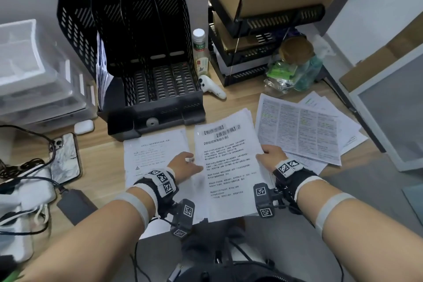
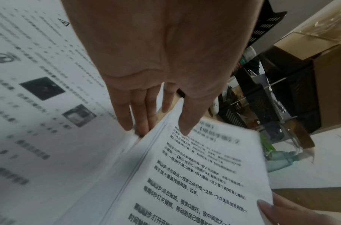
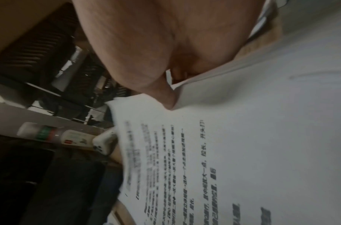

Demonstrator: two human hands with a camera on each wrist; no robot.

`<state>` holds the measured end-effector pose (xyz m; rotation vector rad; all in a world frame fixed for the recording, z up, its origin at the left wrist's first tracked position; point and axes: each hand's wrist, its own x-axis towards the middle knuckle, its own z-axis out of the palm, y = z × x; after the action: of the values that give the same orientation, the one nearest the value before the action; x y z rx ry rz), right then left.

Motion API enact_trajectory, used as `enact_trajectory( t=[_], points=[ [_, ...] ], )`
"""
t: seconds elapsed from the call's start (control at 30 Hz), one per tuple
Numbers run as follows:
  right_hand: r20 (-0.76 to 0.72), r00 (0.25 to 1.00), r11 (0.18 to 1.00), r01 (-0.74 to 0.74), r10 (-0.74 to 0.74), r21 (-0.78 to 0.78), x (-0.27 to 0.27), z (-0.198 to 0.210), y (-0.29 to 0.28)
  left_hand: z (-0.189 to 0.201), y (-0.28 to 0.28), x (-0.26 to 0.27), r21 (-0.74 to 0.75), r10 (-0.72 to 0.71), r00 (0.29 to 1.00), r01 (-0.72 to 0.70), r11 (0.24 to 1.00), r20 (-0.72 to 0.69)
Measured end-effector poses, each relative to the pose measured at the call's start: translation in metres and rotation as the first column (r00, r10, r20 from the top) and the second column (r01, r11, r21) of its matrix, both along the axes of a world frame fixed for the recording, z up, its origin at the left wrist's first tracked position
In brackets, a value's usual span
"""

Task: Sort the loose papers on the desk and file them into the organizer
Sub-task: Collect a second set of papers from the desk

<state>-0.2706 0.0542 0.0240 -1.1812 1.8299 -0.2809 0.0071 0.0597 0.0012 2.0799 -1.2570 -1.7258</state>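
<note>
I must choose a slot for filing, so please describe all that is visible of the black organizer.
The black organizer is a perforated file rack, plastic by its look, with four upright slots. It stands on the wooden desk against the wall. Only the leftmost slot holds papers; the others show bare slotted floors. No hand touches it.

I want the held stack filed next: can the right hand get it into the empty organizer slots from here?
Probably yes: the black organizer stands just behind the stack, its three right slots empty, nothing between. The right hand already grips the stack.

My head camera looks down over the desk (image 1: 107,144). Both wrist cameras sit close, sharing the printed sheaf (image 2: 194,175).
</note>
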Motion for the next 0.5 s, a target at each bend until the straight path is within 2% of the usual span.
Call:
enact_trajectory(
  t=[0.1,0.2,0.27,0.33,0.43,0.5],
  points=[
    [0.112,0.993,0.992,-0.018,0.031,-0.122,-0.005,0.023,-0.012,0.015,-0.010,-0.003,-0.046,0.073,0.996,-0.075,0.996,-0.042],
    [0.195,0.974,0.964,-0.066,0.119,-0.257,-0.006,0.056,-0.032,0.034,-0.020,-0.001,-0.190,0.188,0.960,-0.229,0.955,-0.208],
    [0.220,0.963,0.939,-0.074,0.155,-0.337,-0.006,0.070,-0.049,0.056,-0.023,-0.004,-0.192,0.211,0.886,-0.311,0.931,-0.413],
    [0.254,0.944,0.908,-0.093,0.210,-0.408,0.000,0.085,-0.068,0.084,-0.024,-0.008,-0.199,0.212,0.807,-0.374,0.906,-0.552],
    [0.270,0.928,0.879,-0.108,0.257,-0.464,0.022,0.118,-0.093,0.123,-0.029,-0.011,-0.233,0.200,0.711,-0.461,0.856,-0.674],
    [0.234,0.933,0.881,-0.145,0.273,-0.450,0.038,0.135,-0.110,0.149,-0.035,-0.007,-0.267,0.228,0.700,-0.522,0.810,-0.677]
  ],
)
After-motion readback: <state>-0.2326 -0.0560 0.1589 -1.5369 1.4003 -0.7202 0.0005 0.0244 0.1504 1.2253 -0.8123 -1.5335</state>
